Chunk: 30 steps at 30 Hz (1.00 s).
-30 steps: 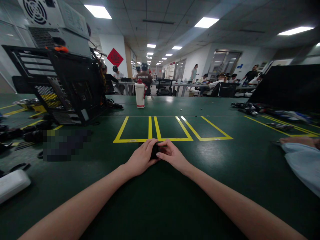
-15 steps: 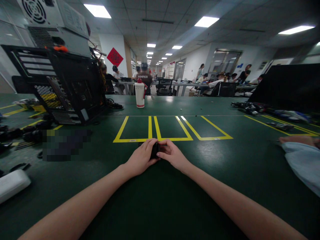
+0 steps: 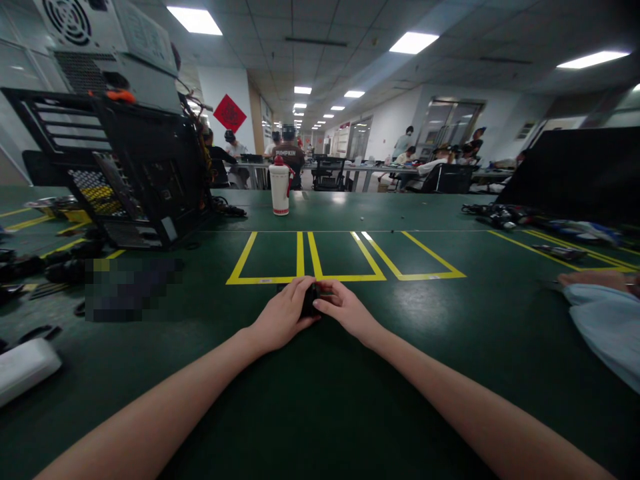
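Note:
A small black object [image 3: 310, 301] is between my hands, low over the green table [image 3: 320, 400]; its kind is hidden by my fingers. My left hand [image 3: 284, 313] is closed round its left side, thumb below and fingers over the top. On the other side, my right hand [image 3: 346, 312] pinches at the object's right edge with thumb and fingertips. Just beyond my hands lie yellow tape outlines [image 3: 345, 277] on the tabletop.
Left stands an open black computer case [image 3: 150, 180] with a power supply [image 3: 125, 40] on top. A white tumbler [image 3: 281, 190] is at the back. A white case [image 3: 30, 370] lies near left. At right are cables [image 3: 500, 217], a dark screen [image 3: 580, 173] and another person's sleeve [image 3: 605, 320].
My hands and the black object stay almost in place; the right thumb shifts slightly. People in the far background have moved.

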Each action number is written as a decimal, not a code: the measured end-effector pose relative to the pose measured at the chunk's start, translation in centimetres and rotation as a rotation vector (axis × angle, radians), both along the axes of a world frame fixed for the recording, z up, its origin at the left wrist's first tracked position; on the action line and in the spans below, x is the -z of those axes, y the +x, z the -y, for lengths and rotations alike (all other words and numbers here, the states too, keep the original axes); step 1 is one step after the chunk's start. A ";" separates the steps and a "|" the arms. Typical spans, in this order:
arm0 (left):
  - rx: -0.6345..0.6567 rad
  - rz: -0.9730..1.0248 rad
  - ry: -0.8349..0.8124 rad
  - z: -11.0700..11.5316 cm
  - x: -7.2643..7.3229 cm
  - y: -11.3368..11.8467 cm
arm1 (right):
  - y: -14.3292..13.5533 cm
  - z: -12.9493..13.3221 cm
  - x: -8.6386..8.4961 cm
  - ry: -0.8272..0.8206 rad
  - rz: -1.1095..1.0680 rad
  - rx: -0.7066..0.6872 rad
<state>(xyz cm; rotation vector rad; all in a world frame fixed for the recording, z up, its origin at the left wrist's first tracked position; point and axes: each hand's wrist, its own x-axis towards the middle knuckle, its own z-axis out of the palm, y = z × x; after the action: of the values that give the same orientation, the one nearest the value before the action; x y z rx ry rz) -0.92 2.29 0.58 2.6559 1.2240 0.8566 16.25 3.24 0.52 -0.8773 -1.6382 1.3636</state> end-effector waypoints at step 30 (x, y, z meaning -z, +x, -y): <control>-0.010 0.002 -0.025 0.1 -0.1 -0.1 | 0.1 0.6 -0.3 0.015 -0.048 -0.058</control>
<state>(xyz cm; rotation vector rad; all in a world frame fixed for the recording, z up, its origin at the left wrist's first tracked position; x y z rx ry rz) -1.06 2.21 0.67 2.6310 1.2405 0.8396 16.32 2.67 0.79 -0.7875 -1.6462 1.4002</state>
